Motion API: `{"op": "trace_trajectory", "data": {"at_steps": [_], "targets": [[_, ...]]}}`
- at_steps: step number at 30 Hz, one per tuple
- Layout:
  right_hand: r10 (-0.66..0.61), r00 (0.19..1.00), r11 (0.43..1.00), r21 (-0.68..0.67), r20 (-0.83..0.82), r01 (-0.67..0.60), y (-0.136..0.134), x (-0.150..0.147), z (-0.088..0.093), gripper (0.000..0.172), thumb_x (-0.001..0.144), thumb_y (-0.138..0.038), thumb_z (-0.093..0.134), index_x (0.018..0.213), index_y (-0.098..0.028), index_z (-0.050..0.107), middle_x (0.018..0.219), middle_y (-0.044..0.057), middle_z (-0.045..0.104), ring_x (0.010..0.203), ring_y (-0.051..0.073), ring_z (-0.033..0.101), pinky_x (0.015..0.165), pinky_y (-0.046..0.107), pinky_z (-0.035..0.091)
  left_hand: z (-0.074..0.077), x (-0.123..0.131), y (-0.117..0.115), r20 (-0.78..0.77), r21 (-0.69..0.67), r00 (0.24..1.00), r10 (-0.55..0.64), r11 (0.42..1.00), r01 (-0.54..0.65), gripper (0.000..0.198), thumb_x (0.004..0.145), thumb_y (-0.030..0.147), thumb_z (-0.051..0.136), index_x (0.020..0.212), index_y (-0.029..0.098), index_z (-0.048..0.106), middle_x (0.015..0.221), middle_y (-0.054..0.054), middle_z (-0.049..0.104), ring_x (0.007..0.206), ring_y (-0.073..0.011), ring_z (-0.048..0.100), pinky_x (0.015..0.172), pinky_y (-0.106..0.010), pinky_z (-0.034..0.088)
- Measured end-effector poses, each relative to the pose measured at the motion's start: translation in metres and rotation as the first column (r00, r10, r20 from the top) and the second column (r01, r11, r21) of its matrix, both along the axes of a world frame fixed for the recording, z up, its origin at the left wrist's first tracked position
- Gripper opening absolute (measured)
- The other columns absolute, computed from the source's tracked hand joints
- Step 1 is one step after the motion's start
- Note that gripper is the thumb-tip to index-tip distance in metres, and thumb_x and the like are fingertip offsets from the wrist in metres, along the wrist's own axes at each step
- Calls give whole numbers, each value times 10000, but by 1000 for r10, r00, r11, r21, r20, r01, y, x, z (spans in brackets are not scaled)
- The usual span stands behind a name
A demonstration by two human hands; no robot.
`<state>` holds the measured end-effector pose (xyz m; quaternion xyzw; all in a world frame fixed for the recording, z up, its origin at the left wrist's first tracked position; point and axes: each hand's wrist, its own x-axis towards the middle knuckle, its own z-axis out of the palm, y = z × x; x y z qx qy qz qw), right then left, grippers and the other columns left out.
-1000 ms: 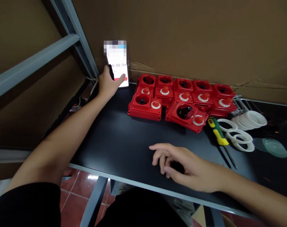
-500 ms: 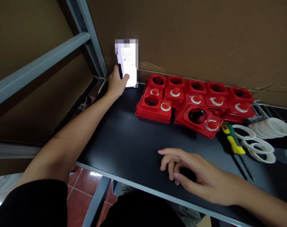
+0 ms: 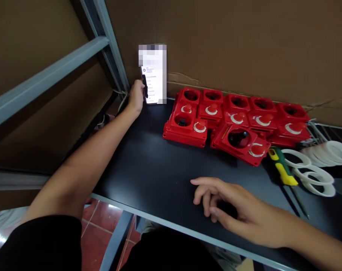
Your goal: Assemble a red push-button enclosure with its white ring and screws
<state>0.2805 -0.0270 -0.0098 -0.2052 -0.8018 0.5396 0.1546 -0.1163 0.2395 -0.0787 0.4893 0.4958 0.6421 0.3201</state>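
Note:
At the back left, a lit smartphone stands upright near the brown wall, part of its screen blurred out. My left hand is closed at its lower left edge, thumb along the side; its other fingers are mostly hidden. My right hand rests over the front of the dark tabletop, empty, with fingers loosely curled and apart. Beyond it lie several red housings with round openings and red knobs, among them a tilted red housing in front.
A green and yellow screwdriver lies right of the housings, beside several white rings. Thin metal rods lie behind the rings. A grey metal frame rises on the left. Brown board backs the table.
My left thumb has moved off the phone's screen to its left edge. The text on the screen has shifted. My right hand stays nearly still; the view has moved slightly.

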Motion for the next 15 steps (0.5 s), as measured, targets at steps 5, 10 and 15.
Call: {"op": "trace_trajectory", "data": {"at_steps": [5,10,15], "targets": [[-3,1000,1000,-11,-7,3,0,-2,-1,617,1136,-87,549,1685,-341,428,1245,48,753,908,87,775,776,180,662,0,-1,1,57,-68,998,41,997,-37,336,899,453,733,723,288,499,820,-62,659,1018,-315,761,827,-407,643],[-5,1000,1000,-13,9,5,-1,0,-1,576,1141,-114,561,1672,-314,456,1240,65,762,900,101,784,767,195,669,4,-1,-3,53,-101,997,50,994,-44,355,904,442,719,727,283,455,816,-55,608,906,-275,721,733,-370,591],[-3,1000,1000,-13,18,4,-1,3,-2,592,1134,-117,570,1673,-331,451,1252,55,763,898,97,782,732,178,652,8,2,-4,17,-133,1000,14,991,-12,373,935,559,643,769,288,447,816,-49,593,994,-282,708,782,-394,554]]}}
